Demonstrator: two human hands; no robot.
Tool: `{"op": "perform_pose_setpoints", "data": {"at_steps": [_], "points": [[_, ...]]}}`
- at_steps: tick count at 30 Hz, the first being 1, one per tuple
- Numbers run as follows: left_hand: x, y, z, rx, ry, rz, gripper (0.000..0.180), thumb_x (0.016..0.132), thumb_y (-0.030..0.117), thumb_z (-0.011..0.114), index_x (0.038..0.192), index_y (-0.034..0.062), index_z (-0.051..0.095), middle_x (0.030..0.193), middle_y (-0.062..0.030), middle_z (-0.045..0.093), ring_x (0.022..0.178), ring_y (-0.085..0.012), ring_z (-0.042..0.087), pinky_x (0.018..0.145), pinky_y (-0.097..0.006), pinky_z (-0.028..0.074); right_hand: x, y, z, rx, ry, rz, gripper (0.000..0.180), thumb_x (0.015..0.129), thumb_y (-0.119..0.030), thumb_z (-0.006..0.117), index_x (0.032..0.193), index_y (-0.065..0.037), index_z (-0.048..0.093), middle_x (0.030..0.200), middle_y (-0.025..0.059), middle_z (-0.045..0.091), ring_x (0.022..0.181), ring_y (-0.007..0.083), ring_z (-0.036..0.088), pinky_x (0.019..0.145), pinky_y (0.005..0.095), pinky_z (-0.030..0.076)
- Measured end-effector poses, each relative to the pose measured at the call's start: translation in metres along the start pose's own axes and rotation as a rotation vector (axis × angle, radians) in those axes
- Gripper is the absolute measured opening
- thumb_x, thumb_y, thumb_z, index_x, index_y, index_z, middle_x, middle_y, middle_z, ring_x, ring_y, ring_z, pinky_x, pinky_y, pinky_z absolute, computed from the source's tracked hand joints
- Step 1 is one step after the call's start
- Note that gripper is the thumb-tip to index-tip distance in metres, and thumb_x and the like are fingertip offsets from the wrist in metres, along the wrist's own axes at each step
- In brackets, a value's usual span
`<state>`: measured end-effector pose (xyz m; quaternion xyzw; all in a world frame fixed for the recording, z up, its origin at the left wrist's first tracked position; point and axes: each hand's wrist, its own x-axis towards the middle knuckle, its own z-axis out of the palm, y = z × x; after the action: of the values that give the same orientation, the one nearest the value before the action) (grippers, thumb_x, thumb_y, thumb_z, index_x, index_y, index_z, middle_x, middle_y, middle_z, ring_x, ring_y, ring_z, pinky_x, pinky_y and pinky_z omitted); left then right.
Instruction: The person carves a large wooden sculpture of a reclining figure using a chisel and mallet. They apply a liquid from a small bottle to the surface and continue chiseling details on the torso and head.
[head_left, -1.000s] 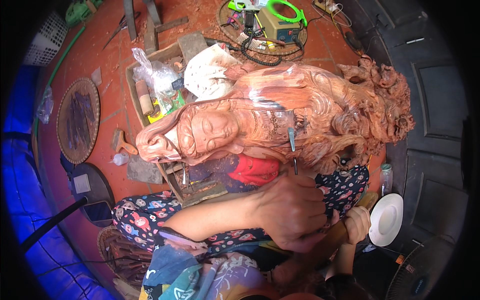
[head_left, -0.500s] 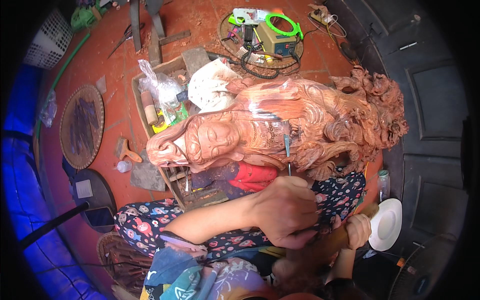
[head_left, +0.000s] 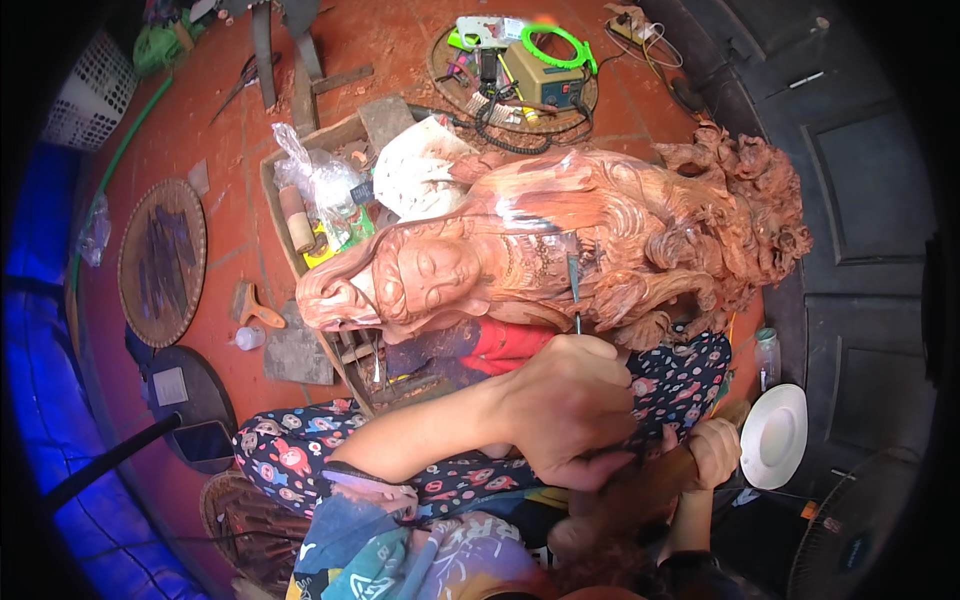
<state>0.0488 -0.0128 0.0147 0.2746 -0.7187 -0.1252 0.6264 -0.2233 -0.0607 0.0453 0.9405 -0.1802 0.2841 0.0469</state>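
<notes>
A reddish wooden carved statue (head_left: 520,215) of a robed figure lies on its back before me, head to the left and ornate base to the right. My left hand (head_left: 570,405) is closed around a slim metal chisel (head_left: 574,280), its blade against the carved chest. My right hand (head_left: 715,452) grips the handle of a brown wooden mallet (head_left: 645,492), whose blurred body lies close beside my left hand. I cannot tell whether the mallet touches the chisel's hidden end. Red and dark cloth (head_left: 500,347) pads the statue underneath.
Left of the statue, a wooden crate (head_left: 270,190) holds plastic bags and wood chips. Woven trays (head_left: 130,290) with tools lie at the left. Behind stands a beige control box (head_left: 545,75) with a coiled cable. A white dish (head_left: 775,435) and a fan (head_left: 850,525) are at right.
The view has shifted slightly. My left hand still holds the chisel on the statue's chest, and my right hand remains wrapped around the mallet, which is blurred in both frames.
</notes>
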Motion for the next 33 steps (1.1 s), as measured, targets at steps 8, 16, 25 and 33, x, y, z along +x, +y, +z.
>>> {"op": "perform_pose_setpoints", "data": {"at_steps": [8,16,25,33], "points": [[-0.014,0.002,0.014,0.094,0.095,0.142,0.031,0.078,0.029,0.058,0.056,0.012,0.045,0.056,-0.0009,0.037,0.05,-0.0174,0.042,0.045,-0.032,0.029,0.005,-0.003,0.005,0.008,0.0,0.007,0.035,0.067,-0.009,0.083,0.074,-0.005,0.049,0.068,0.0087,0.057,0.06,0.0258,0.059,0.058,0.0377,0.051],[-0.017,-0.002,0.025,0.047,0.057,0.084,0.031,0.077,0.03,0.06,0.058,0.0126,0.042,0.06,-0.0016,0.039,0.054,-0.0188,0.044,0.047,-0.033,0.032,0.006,-0.005,0.005,0.044,-0.059,-0.014,0.035,0.068,-0.011,0.083,0.076,-0.005,0.049,0.07,0.0092,0.058,0.061,0.0262,0.059,0.058,0.0382,0.051],[-0.008,0.001,0.001,-0.087,0.007,0.07,0.027,0.074,0.029,0.059,0.057,0.0142,0.045,0.057,-0.0005,0.039,0.053,-0.0193,0.045,0.046,-0.034,0.033,0.008,-0.009,0.007,0.078,-0.085,0.003,0.037,0.065,-0.011,0.085,0.076,-0.006,0.051,0.07,0.0078,0.059,0.063,0.0249,0.06,0.059,0.0372,0.051],[-0.011,0.003,0.002,0.096,0.04,0.144,0.022,0.07,0.025,0.062,0.059,0.0121,0.047,0.06,-0.0007,0.043,0.054,-0.019,0.048,0.047,-0.035,0.035,0.009,-0.01,0.008,0.104,-0.097,-0.003,0.036,0.061,-0.011,0.086,0.072,-0.006,0.053,0.068,0.0076,0.058,0.061,0.0247,0.06,0.059,0.036,0.051]]}}
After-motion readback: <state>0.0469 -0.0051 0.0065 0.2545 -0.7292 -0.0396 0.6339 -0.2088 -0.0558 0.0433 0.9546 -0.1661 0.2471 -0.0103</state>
